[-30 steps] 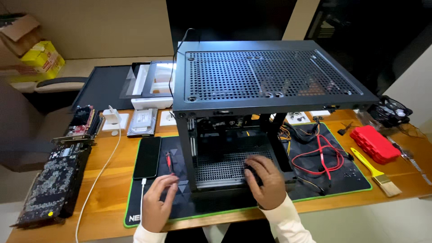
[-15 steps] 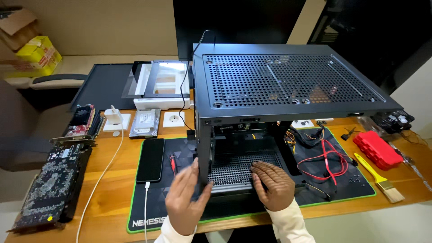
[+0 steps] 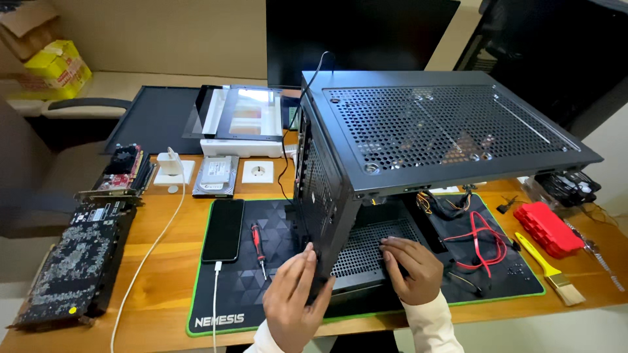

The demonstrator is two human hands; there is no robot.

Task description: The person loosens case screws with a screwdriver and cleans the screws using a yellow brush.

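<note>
Turned since earlier, the computer case (image 3: 418, 163) is gripped at its corner by the left hand (image 3: 294, 301); the right hand (image 3: 409, 268) is laid flat inside.

A black phone (image 3: 223, 229), red screwdriver (image 3: 258, 241), yellow brush (image 3: 548, 268) and graphics card (image 3: 70, 265) lie around the desk mat (image 3: 261, 307)

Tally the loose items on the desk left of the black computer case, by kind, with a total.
Graphics cards: 2, large black one, smaller red-and-black one
Phones: 1, black phone
Screwdrivers: 1, red screwdriver
Hard drives: 1, silver drive
White wall sockets: 1, socket
White charger stands: 1, stand
Total: 7
</note>
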